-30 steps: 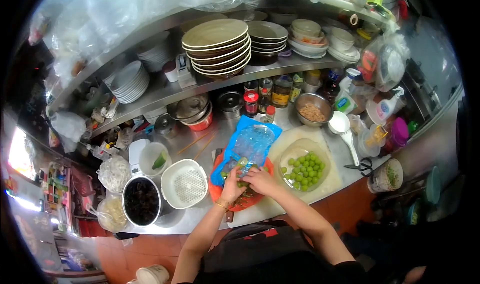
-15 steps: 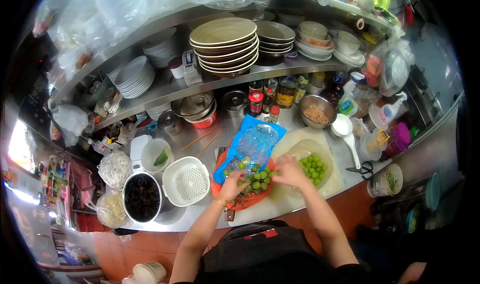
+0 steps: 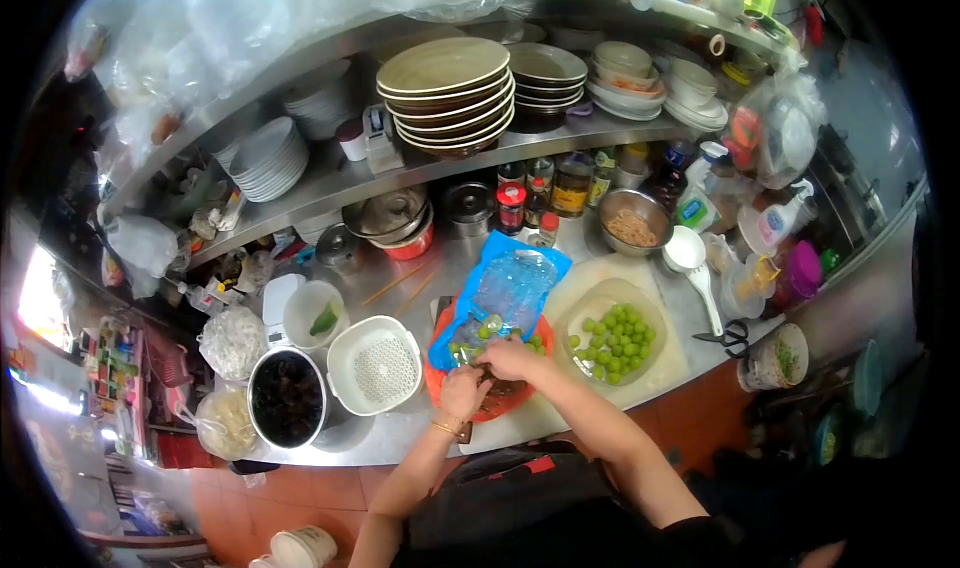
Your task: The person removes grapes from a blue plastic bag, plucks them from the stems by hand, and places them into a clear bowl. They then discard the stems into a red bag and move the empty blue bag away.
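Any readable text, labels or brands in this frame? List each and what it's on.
Nothing here can be read.
blue bag: print too blurred.
sauce bottles at the back of the counter: labels too small.
white spray bottle: blue label blurred.

Cramped kitchen corner, steel tabletop [image 3: 385,436] beneath two curved steel shelves [image 3: 330,183], stacked bowls [image 3: 445,93] and white plates [image 3: 268,158] on the lower one, orange tiled floor [image 3: 300,490] below, bright light [image 3: 38,308] at far left
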